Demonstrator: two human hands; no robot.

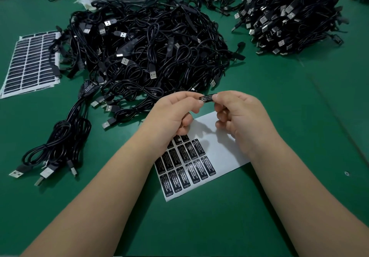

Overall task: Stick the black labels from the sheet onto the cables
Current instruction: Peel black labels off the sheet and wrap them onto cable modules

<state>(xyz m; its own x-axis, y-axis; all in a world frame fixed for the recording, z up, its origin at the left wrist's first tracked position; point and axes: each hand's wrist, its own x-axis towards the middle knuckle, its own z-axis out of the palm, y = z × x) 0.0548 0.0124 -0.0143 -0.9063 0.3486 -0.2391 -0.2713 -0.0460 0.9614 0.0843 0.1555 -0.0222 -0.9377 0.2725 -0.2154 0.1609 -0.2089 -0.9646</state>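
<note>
Hands, left (pixel 175 109) and right (pixel 235 111), are pinching a label (pixel 207 97) over the sheet (pixel 217 147), likely needing a cable (pixel 151 57) from twelve o'clock next.

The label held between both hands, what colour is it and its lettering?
Black label with white lettering, seen in the head view.

One black label (pixel 207 98) held level above the white sheet (pixel 217 143); remaining labels fill the sheet's near-left part. Black cables (pixel 147 47) heaped beyond.
</note>
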